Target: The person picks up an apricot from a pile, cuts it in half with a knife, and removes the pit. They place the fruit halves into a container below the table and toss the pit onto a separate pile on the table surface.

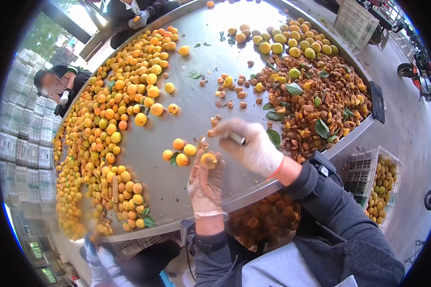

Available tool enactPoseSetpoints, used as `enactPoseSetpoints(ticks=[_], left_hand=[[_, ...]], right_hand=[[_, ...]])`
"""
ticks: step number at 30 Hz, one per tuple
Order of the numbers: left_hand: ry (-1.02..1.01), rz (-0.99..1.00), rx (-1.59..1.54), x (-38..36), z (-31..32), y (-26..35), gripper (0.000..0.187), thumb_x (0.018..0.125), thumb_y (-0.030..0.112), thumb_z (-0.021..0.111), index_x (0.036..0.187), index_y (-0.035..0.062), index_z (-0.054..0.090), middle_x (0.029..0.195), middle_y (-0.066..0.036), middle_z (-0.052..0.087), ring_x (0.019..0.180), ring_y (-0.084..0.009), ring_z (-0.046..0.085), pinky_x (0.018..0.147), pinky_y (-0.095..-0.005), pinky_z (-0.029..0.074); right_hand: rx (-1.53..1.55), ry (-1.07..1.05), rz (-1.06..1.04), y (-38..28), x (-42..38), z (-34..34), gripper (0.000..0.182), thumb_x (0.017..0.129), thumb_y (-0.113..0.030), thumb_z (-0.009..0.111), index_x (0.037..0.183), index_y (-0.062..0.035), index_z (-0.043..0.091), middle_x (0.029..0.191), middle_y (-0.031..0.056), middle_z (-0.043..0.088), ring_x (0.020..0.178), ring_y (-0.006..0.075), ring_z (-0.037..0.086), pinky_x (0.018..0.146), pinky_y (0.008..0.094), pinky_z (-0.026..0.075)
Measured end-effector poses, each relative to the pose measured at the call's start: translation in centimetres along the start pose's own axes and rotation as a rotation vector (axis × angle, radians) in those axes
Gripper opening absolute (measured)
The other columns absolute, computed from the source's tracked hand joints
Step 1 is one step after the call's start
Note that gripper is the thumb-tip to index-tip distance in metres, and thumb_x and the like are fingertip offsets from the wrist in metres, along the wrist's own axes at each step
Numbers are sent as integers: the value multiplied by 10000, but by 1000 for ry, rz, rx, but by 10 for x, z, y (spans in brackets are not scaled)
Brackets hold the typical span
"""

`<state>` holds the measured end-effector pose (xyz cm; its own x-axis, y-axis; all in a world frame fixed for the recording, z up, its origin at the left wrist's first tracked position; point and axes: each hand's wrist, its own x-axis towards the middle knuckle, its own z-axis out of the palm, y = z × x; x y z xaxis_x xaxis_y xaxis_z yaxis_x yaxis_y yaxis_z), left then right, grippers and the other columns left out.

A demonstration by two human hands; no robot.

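My left hand (206, 191), in a pale glove, is closed around an apricot (209, 160) whose cut, hollowed side faces up. Just above and right of it, my gloved right hand (256, 149) grips a small tool with a metallic handle (236, 138); motion blurs the fingers, and the tool's working end is hidden. Brown scraps (203, 143) show by the left fingertips. Several whole apricots (181, 159) with a leaf lie on the metal table (163, 201), left of my left hand.
Whole apricots (100, 129) cover the table's left side. Brown scraps and leaves (321, 105) are heaped at right, with greener fruit (306, 38) behind. A crate of fruit (380, 186) stands lower right; cut fruit (263, 217) lies below the edge. Other people (62, 86) sit around the table.
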<state>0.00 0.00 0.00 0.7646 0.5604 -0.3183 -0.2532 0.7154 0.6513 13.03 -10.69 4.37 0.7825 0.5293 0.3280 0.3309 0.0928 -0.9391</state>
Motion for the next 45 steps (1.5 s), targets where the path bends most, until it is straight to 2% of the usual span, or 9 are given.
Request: enactPoseSetpoints(ticks=[2, 11, 13, 16, 25, 33, 39, 42, 45], left_hand=[[-45, 48, -49, 2, -5, -7, 457, 920, 72, 596, 1346, -14, 456, 1242, -149, 573, 1079, -251, 609, 916, -369, 534], [155, 97, 48, -7, 18, 10, 341, 866, -37, 627, 1204, -35, 588, 1141, -137, 639, 1017, -211, 637, 913, -300, 533], [115, 88, 54, -6, 20, 4, 345, 851, -54, 636, 1194, -36, 594, 1146, -139, 638, 1020, -211, 637, 916, -301, 531], [65, 93, 96, -9, 25, 0, 353, 832, -78, 646, 1179, -36, 602, 1153, -144, 638, 1024, -213, 637, 922, -304, 528], [-46, 7, 28, -9, 20, 5, 380, 862, 32, 664, 1226, -9, 564, 1146, -107, 627, 1066, -228, 611, 928, -329, 520], [-43, -104, 59, 2, -13, -10, 350, 928, 199, 619, 1220, 11, 576, 1162, -66, 603, 1086, -188, 569, 899, -336, 513], [15, -115, 77, -9, 15, -2, 408, 889, 95, 652, 1267, 14, 523, 1128, -84, 609, 1043, -200, 594, 890, -323, 515], [-85, -94, 46, -12, 26, 12, 353, 859, 64, 674, 1193, 17, 570, 1060, -98, 623, 965, -219, 618, 861, -334, 526], [41, -54, 438, 4, 30, 4, 274, 818, 84, 702, 1077, 28, 636, 1050, -95, 614, 919, -209, 630, 826, -337, 532]], right_hand=[[-275, -409, -131, -8, -11, 2, 265, 825, -126, 604, 1082, -152, 663, 928, 141, 678, 829, 315, 662, 755, 382, 525], [-804, -606, 53, 3, -11, -6, 198, 811, -152, 646, 1002, -106, 655, 881, 117, 666, 800, 334, 656, 671, 396, 524], [-323, -440, 229, 3, -12, -4, 189, 818, -165, 652, 976, -63, 641, 912, 143, 676, 783, 342, 656, 682, 383, 521], [-230, -383, 328, -5, -8, -4, 223, 826, -186, 649, 990, -37, 625, 935, 170, 678, 792, 348, 656, 698, 371, 520], [-717, -240, 146, -1, -7, -12, 264, 817, -186, 649, 1056, -76, 631, 875, 128, 631, 809, 338, 638, 692, 404, 512], [-556, -503, -71, -12, -19, -7, 140, 819, -140, 651, 949, -92, 672, 857, 109, 610, 779, 332, 627, 664, 401, 508], [-340, -274, -10, -1, -19, -5, 150, 836, -182, 611, 922, -75, 672, 848, 145, 661, 797, 369, 629, 697, 405, 511], [-228, -85, 248, -10, 4, -35, 283, 868, -174, 652, 1129, -64, 643, 842, 130, 644, 800, 187, 636, 732, 326, 502], [-487, 106, 124, -11, 11, -55, 413, 857, -161, 661, 1257, -97, 578, 872, 94, 639, 789, 170, 614, 752, 314, 496]])
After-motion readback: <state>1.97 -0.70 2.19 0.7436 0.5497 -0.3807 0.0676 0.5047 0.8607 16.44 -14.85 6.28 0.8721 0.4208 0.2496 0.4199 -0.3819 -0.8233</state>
